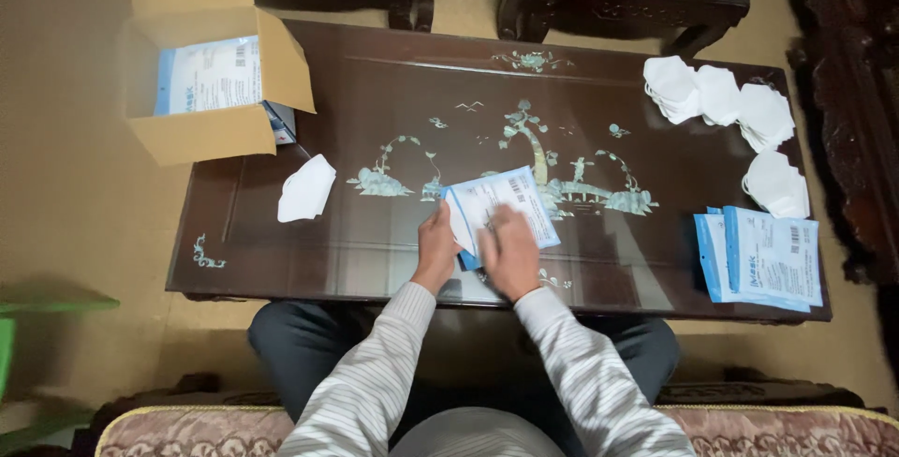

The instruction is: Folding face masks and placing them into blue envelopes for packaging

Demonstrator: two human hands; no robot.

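Your left hand pinches the mask packet's left edge, your right hand presses flat on it | packet lies mid-table by the near edge | likely light, floppy, slippery film: grip its edges | loose white mask lies left.

A dark lacquered wooden counter with pearly inlay carries everything. At its far left corner stands an open brown cardboard box, with a flat blue-and-white packet lying in it. A folded white mask lies just right of the box, nearer the front. A blue-edged white pouch sits at the middle front. Stacked white masks line the far right, and behind the front right edge lies a pile of blue-and-white pouches.
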